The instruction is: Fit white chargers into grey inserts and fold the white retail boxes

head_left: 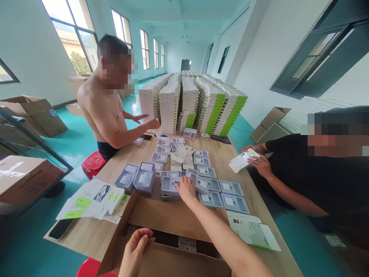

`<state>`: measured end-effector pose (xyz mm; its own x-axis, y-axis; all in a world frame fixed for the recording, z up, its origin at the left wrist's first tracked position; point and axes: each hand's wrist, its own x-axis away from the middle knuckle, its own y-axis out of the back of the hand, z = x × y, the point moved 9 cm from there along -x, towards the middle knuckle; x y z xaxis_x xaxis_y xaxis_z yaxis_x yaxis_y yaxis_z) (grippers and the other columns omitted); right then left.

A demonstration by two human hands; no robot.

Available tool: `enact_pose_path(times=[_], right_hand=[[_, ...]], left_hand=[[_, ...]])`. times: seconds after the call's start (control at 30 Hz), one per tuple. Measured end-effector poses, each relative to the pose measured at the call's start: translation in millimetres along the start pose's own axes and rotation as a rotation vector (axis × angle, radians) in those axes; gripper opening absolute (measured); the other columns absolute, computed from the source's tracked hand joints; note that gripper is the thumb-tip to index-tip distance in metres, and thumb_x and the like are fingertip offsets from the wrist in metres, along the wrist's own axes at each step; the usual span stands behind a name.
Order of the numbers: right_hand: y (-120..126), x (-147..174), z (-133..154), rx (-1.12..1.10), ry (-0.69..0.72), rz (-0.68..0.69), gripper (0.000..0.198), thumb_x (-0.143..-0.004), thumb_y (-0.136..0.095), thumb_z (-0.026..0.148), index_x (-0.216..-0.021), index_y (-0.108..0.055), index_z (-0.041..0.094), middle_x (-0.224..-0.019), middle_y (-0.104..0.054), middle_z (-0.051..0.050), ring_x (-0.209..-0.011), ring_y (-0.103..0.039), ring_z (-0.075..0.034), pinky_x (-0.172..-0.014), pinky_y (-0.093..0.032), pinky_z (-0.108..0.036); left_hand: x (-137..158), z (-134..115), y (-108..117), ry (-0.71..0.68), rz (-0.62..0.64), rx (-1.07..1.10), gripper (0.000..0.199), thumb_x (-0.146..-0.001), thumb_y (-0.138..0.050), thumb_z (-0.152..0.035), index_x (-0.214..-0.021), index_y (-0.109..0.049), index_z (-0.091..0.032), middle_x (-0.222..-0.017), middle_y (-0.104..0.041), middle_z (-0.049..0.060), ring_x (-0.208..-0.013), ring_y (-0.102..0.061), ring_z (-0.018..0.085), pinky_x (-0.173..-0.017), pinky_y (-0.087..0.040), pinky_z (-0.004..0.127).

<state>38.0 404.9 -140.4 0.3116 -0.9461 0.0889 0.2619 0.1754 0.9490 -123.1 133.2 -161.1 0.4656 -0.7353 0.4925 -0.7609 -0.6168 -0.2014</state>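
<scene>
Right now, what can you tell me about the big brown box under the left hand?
The big brown box looks like plain cardboard. It is at the near edge of the wooden table, but its bottom is hidden. It is partly open: long flaps on its far and near sides leave a dark gap, where a pale grey patch shows. The left hand is over it, and the right arm stretches across it; I can't tell whether either touches it.

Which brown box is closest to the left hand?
The open brown box at the near end of the table: the left hand is right above it, while the other brown boxes are farther off.
</scene>
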Motion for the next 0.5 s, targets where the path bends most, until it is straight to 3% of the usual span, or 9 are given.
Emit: enact_pose_path(times=[0.13,0.33,0.4,0.5], right_hand=[[-10,11,16,-0.025,0.170,0.110,0.030,-0.097,-0.067,0.035,-0.121,-0.066,0.018,-0.133,-0.064,-0.009,-0.123,-0.061,-0.028,-0.105,-0.049,-0.054],[0,21,13,-0.206,0.163,0.113,0.023,-0.097,-0.068,0.034,-0.113,-0.069,0.018,-0.128,-0.068,-0.008,-0.126,-0.059,-0.027,-0.110,-0.043,-0.055],[6,30,11,-0.322,0.118,0.096,0.024,-0.094,-0.070,0.035,-0.110,-0.071,0.017,-0.122,-0.070,-0.008,-0.123,-0.061,-0.028,-0.109,-0.043,-0.055],[11,50,9,-0.561,0.063,0.106,0.027,-0.090,-0.070,0.041,-0.102,-0.075,0.018,-0.106,-0.077,-0.010,-0.103,-0.068,-0.026,-0.095,-0.051,-0.044]], left_hand=[[-45,-7,-34,0.034,0.030,0.026,0.044,-0.050,-0.093,-0.043,-0.076,-0.068,-0.018,-0.078,-0.075,0.005,-0.072,-0.074,0.021,-0.072,-0.056,0.032],[-101,9,-93,0.070,0.078,-0.004,0.016,-0.088,-0.073,-0.027,-0.082,-0.064,-0.016,-0.071,-0.068,-0.003,-0.065,-0.067,0.014,-0.069,-0.055,0.032],[-104,4,-109,0.019,0.112,0.012,0.017,-0.088,-0.074,-0.031,-0.086,-0.066,-0.016,-0.077,-0.070,-0.002,-0.070,-0.067,0.015,-0.073,-0.056,0.034],[-95,-12,-123,-0.085,0.165,0.056,0.039,-0.071,-0.086,-0.050,-0.085,-0.069,-0.017,-0.082,-0.074,0.001,-0.079,-0.068,0.018,-0.080,-0.054,0.032]])
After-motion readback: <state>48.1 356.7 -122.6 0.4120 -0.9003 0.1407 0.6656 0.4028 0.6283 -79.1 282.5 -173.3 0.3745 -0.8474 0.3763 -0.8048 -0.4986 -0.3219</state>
